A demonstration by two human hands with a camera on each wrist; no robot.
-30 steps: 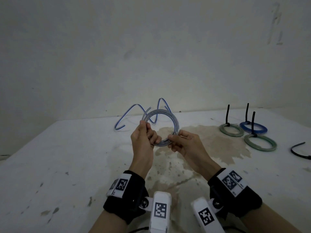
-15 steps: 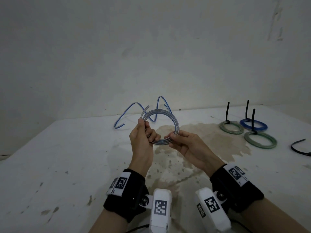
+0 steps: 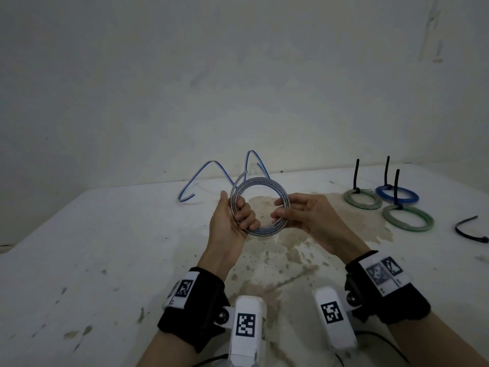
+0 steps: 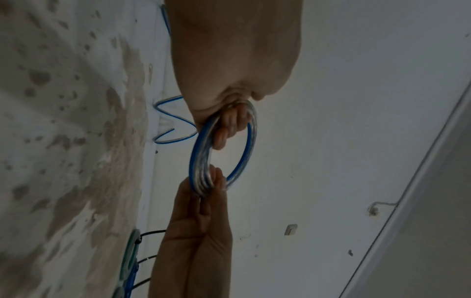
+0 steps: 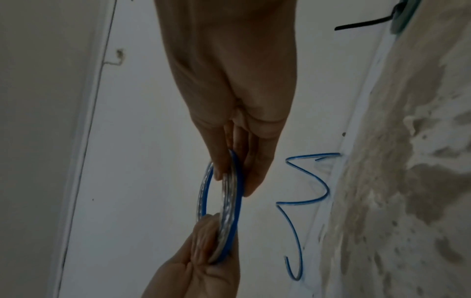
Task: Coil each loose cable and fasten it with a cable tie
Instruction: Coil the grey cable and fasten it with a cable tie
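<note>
**benchrat:** Pretty bare setup, white stained bench (image 3: 79, 260) shoved against a plain wall. Toward the right edge there are three finished coils, each with a black tie sticking up: a pale green coil (image 3: 363, 199), a blue coil (image 3: 397, 194) right behind it, and a darker green coil (image 3: 408, 218) nearer the front. So three look done.

**loopy_42:** And the one being worked on?

**benchrat:** That's the coil (image 3: 260, 205) held up above the middle of the bench, off the surface. Clear cable with a blue stripe, several turns stacked neatly into a tidy round ring, one short end poking out at the top left. The left hand (image 3: 230, 221) has its fingers curled through the ring, gripping the left side. The right hand (image 3: 304, 218) pinches the right side between thumb and fingers. No tie on it yet, as far as the views show.

**loopy_42:** Anything left after that?

**benchrat:** One loose cable (image 3: 211, 176), same clear-and-blue kind, lying in wavy humps by the back edge. Not coiled at all. There's also a spare tie (image 3: 469, 231), black and curved, by the far right edge. My guess is that one goes on the held coil next. I only spot one spare though, so can't tell what the last cable gets.
</note>
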